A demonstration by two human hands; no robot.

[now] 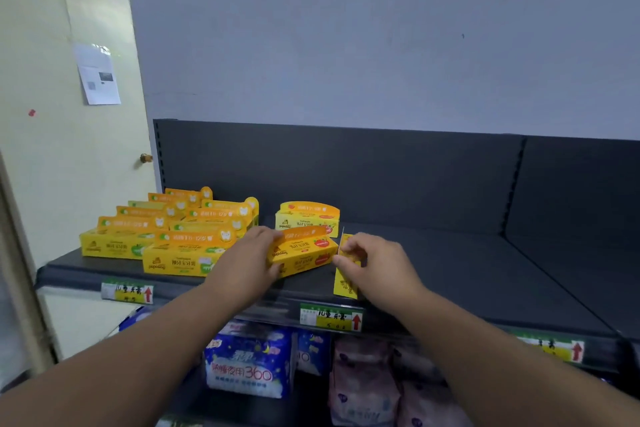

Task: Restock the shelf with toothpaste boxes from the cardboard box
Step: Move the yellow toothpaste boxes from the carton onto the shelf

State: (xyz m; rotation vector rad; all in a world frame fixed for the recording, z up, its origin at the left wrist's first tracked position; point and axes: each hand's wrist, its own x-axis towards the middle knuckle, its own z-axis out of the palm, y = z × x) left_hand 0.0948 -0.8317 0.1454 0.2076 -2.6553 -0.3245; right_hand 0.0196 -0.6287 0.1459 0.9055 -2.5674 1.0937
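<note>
My left hand (247, 263) gripping a toothpaste box (304, 253) (long axis left to right), right hand (379, 265) pinching a second box (346, 282) pointing toward me

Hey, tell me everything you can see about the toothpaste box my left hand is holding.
The toothpaste box is a long yellow cardboard carton with a curved orange header flap printed in white and red fruit pictures near its right end. It sits askew on or just above the dark shelf, just in front of a matching box. The left hand grips its left end; the right hand, pinching another yellow carton, is close to its right end, contact unclear.
</note>
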